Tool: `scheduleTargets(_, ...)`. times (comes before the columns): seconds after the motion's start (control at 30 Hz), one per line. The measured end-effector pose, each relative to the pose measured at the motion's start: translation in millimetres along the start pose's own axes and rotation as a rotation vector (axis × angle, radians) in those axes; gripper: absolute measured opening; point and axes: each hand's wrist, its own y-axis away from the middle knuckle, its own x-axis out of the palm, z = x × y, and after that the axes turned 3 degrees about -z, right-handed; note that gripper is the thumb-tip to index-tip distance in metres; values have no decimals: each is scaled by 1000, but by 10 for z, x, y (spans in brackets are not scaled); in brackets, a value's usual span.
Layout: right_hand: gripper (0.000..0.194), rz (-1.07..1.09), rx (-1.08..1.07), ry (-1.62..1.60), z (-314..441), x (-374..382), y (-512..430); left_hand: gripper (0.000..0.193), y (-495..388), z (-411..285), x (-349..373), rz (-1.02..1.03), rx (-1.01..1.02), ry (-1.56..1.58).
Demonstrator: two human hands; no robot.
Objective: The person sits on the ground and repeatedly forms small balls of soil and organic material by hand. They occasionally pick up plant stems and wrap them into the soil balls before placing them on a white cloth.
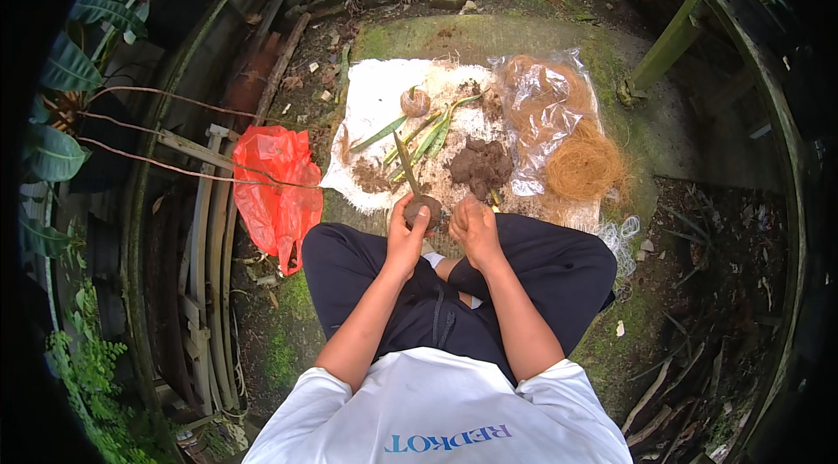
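Observation:
My left hand (pixel 407 235) grips a ball of dark soil (pixel 419 210) with a long green leaf cutting (pixel 407 166) standing up out of it. Close to the ball's right side is my right hand (pixel 473 228), its fingers curled together; whether they pinch something thin cannot be made out. A small teal spot shows between the ball and that hand. Beyond the hands, a heap of moist soil (pixel 481 166) lies on a white woven sack (pixel 373 87). Several long leaves (pixel 435 136) lie left of the heap. Behind them sits a finished-looking fibre-wrapped ball (pixel 415 103) with a short leaf tip.
On the sack's right side are a clear plastic bag of brown fibre (pixel 540 97) and a loose fibre nest (pixel 586 166). Tangled pale string (pixel 619 241) lies by my right knee. A red plastic bag (pixel 275 186) is at left, beside stacked wooden slats (pixel 213 267).

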Motion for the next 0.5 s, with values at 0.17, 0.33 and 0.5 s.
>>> scheduleTargets(0.17, 55, -33, -38, -6, 56, 38, -8, 53, 4, -15, 8, 0, 14, -8)
scheduleTargets(0.33, 53, -40, -68, -61, 123, 32, -21, 52, 24, -58, 53, -29, 23, -29)
scheduleTargets(0.5, 52, -63, -65, -170, 140, 12, -34, 59, 57, -154, 105, -26, 7, -57)
